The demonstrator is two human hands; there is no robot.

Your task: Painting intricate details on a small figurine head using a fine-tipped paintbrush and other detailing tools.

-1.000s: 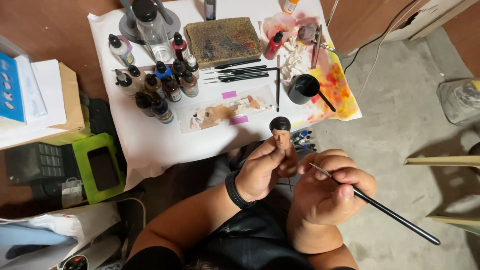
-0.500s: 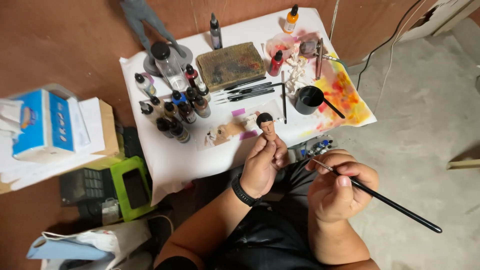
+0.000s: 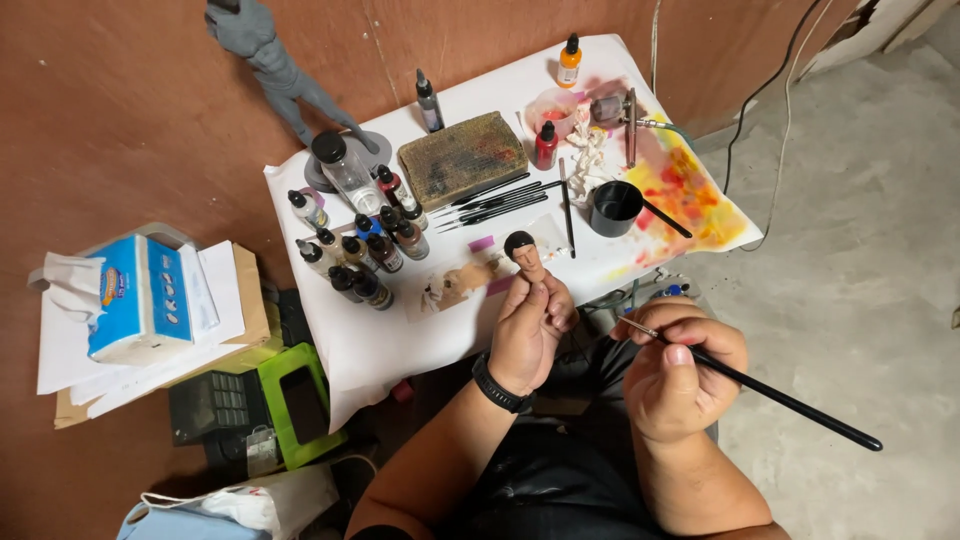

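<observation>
While the left hand has lifted the small flesh-toned figurine head with black hair higher toward mid-frame, the right hand, clenched on a long black paintbrush, now hangs apart from it, so painting looks paused. One black cup, four spare brushes lie on the white-papered worktop.

place: looks like a home hobby corner for miniature painting, set up on the floor
table: small low table covered in white paper, splashed yellow and orange at one end
supplies: cluster of dropper paint bottles, row of fine brushes, stained palette block, black cup
models: grey unpainted figure on a round base
surroundings: bare concrete floor, brown board wall, tissue box
</observation>
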